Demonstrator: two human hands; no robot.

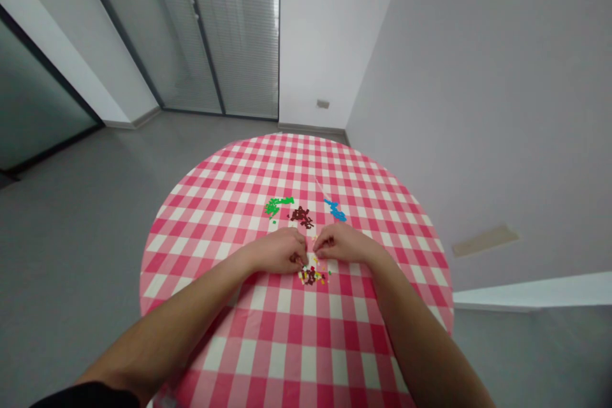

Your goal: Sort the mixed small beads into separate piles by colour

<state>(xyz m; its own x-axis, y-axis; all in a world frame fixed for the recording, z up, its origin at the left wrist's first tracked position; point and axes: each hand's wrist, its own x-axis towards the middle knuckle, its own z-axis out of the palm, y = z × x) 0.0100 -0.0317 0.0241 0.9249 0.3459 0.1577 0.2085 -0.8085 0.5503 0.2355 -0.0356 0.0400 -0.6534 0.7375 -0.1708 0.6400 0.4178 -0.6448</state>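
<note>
office-type room, apparently, by its fittings: glass partition in dark frames; slatted blinds; plain pale walls; grey skirting; smooth grey floor; small wall plate.

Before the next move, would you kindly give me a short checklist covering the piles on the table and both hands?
1. Blue pile apart from the brown pile: ok, a gap shows.
2. Green pile gathered neatly: not ok, a loose bit lies nearer the left hand.
3. Mixed pile of one colour: not ok, several colours lie together.
4. Left hand's hold: cannot tell, the fingers hide it.
5. Right hand holding a piece: cannot tell, too small.
</note>
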